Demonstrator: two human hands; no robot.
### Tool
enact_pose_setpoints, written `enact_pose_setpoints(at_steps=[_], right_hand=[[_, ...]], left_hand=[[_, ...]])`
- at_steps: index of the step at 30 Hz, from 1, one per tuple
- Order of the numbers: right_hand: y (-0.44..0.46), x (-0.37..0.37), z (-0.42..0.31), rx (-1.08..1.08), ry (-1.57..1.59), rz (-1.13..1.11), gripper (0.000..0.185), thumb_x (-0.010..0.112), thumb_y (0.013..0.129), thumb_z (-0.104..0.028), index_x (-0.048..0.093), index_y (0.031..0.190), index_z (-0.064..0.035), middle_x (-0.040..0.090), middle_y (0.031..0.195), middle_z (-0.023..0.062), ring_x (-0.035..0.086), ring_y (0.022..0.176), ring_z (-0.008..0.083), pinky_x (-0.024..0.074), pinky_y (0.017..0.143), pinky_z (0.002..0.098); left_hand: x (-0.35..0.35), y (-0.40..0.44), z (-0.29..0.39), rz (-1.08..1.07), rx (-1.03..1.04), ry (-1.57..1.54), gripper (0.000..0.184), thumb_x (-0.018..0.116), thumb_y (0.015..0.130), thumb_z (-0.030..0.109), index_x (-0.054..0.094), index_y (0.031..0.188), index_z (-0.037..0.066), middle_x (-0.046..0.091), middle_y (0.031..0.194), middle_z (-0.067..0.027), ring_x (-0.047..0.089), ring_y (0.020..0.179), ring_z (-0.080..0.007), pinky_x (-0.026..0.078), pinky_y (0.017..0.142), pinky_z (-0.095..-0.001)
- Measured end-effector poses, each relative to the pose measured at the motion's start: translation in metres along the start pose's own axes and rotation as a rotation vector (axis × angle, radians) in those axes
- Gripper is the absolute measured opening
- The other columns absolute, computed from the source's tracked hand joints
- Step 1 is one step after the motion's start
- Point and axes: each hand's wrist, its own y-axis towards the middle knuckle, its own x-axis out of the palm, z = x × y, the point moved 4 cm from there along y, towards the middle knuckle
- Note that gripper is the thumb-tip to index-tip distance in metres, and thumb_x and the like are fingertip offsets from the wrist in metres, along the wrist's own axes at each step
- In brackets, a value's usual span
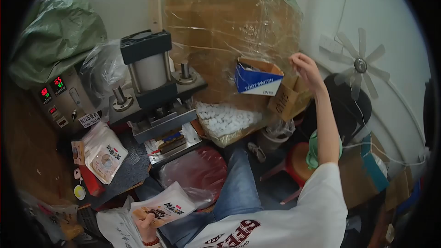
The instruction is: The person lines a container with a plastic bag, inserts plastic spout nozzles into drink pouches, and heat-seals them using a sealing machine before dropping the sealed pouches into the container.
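Left hand (147,227) closed on printed bags (171,205). Right hand (307,69) raised, curled, near small box (290,98); cannot tell if holding anything.

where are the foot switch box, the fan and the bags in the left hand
foot switch box (258,82): head view, printed front
fan (360,65): head view, central hub
held bags (166,203): head view, printed face

"FOOT SWITCH" on blue-white box (258,81); "165" glowing red, ctrl panel (63,100); "GEE…" across shirt (285,216); pkt (171,198) chars too small.
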Motion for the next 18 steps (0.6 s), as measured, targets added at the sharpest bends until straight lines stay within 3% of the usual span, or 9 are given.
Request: enact_pose_setpoints(at_steps=[2,4,5,6,8,10,12,13,18], right_hand=[[-0.057,0.087,-0.032,-0.112,0.509,-0.431,0.021,0.063,0.087,-0.017,0.062,0.095,0.002,0.064,0.08,0.0101,0.058,0.07,0.013,0.0483,0.065,0.0274],[-0.109,0.19,-0.052,-0.146,0.256,-1.02,0.037,0.067,0.086,-0.016,0.055,0.115,0.005,0.066,0.093,0.0146,0.064,0.086,0.0203,0.051,0.075,0.031],[-0.131,0.245,-0.07,-0.269,0.082,-1.112,0.045,0.066,0.088,-0.02,0.051,0.123,0.0044,0.061,0.11,0.0173,0.06,0.101,0.0273,0.0485,0.086,0.0369],[-0.153,0.29,-0.063,-0.586,-0.168,-1.015,0.06,0.067,0.086,-0.03,0.043,0.132,0.0016,0.052,0.126,0.0194,0.053,0.112,0.0311,0.0432,0.095,0.0412],[-0.17,0.357,-0.064,-0.917,-0.311,-0.736,0.077,0.07,0.08,-0.036,0.034,0.138,-0.0005,0.047,0.131,0.0216,0.048,0.118,0.0312,0.0407,0.098,0.041],[-0.167,0.412,-0.05,-0.975,-0.592,-0.596,0.071,0.071,0.076,-0.032,0.04,0.131,-0.0012,0.055,0.118,0.0209,0.056,0.108,0.0309,0.0464,0.089,0.0398],[-0.153,0.465,-0.03,-0.551,-0.588,-0.959,0.049,0.071,0.074,-0.022,0.049,0.113,-0.0013,0.061,0.098,0.0181,0.062,0.091,0.0342,0.0499,0.075,0.0428],[-0.146,0.48,-0.022,-0.618,-0.504,-0.805,0.033,0.069,0.072,-0.016,0.052,0.096,-0.0027,0.061,0.084,0.0146,0.062,0.078,0.0359,0.0489,0.065,0.0462],[-0.114,0.556,0.013,-0.693,-0.698,-0.714,0.031,0.071,0.07,-0.015,0.054,0.095,-0.0051,0.063,0.094,0.0129,0.063,0.089,0.0311,0.0481,0.073,0.0422]], left_hand=[[0.015,0.007,0.021,-0.084,-0.013,0.181,0.049,0.073,0.071,0.008,0.052,0.115,-0.001,0.062,0.102,-0.0094,0.062,0.088,-0.0183,0.051,0.081,-0.0296],[0.007,0.023,0.019,-0.026,0.076,0.169,0.046,0.073,0.066,0.003,0.052,0.107,0.0,0.064,0.092,-0.0091,0.065,0.081,-0.019,0.053,0.071,-0.0276],[0.011,0.031,0.027,-0.059,0.117,0.23,0.045,0.074,0.065,0.001,0.052,0.105,0.0,0.064,0.093,-0.0093,0.065,0.082,-0.0184,0.053,0.072,-0.0281],[0.016,0.036,0.036,-0.089,0.149,0.299,0.044,0.074,0.064,-0.001,0.052,0.102,0.001,0.064,0.093,-0.0095,0.064,0.083,-0.0179,0.053,0.073,-0.0285],[0.029,0.045,0.058,-0.094,0.241,0.382,0.047,0.079,0.063,0.001,0.051,0.101,0.001,0.063,0.091,-0.0075,0.063,0.083,-0.0159,0.053,0.073,-0.0286],[0.018,0.052,0.063,-0.047,0.279,0.403,0.046,0.079,0.064,0.002,0.05,0.1,0.002,0.061,0.091,-0.0058,0.061,0.085,-0.0142,0.053,0.073,-0.0283],[0.01,0.059,0.081,0.021,0.411,0.528,0.047,0.08,0.067,0.003,0.051,0.104,0.001,0.061,0.093,-0.0051,0.061,0.086,-0.0136,0.052,0.074,-0.0278],[0.001,0.066,0.08,0.116,0.439,0.476,0.047,0.079,0.07,0.003,0.051,0.107,0.0,0.062,0.093,-0.0049,0.06,0.086,-0.0137,0.052,0.074,-0.0278],[-0.038,0.131,0.073,0.14,0.482,0.674,0.049,0.081,0.069,0.009,0.055,0.109,0.002,0.065,0.096,-0.0059,0.061,0.086,-0.0139,0.05,0.076,-0.029]])
